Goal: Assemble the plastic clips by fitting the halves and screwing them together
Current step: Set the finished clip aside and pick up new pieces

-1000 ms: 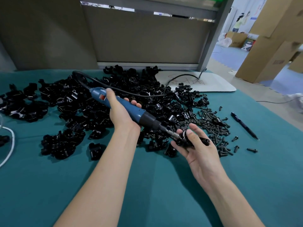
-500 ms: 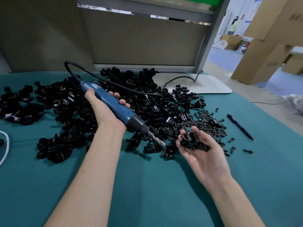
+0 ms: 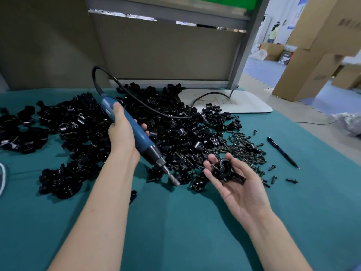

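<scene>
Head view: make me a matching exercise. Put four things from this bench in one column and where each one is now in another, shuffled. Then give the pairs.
Things
1. screwdriver
2. clip
3. pen
4. white board

Places
A. lies on the right hand
B. on the green cloth, right of the screw pile
C. gripped by the left hand
D. at the table's far edge, with the cable over it

Pairs: 1-C, 2-A, 3-B, 4-D
</scene>
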`<act>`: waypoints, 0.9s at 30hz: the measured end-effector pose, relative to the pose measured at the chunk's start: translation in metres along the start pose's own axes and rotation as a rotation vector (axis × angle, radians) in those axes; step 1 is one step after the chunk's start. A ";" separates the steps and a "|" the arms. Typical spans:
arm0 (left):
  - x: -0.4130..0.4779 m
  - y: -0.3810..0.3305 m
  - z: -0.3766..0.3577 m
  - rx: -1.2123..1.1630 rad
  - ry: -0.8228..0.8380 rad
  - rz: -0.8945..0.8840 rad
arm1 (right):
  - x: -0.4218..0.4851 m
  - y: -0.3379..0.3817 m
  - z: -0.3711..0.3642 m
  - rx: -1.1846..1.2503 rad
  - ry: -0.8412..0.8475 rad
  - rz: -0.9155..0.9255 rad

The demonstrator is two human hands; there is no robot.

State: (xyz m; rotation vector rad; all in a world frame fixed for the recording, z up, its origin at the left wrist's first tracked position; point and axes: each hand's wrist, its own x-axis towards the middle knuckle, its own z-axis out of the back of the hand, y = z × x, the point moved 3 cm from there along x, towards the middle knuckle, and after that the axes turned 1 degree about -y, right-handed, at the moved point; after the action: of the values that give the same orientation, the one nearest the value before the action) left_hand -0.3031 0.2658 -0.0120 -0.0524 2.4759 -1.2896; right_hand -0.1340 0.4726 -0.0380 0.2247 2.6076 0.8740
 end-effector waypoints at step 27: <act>-0.119 0.074 0.022 0.897 0.691 -0.438 | -0.003 -0.012 -0.006 -0.272 0.140 -0.090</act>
State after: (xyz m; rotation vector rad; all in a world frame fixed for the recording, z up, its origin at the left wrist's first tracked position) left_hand -0.1752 0.3142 -0.0485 0.0961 2.1363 -2.8937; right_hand -0.1336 0.4589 -0.0403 -0.0288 2.5630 1.2361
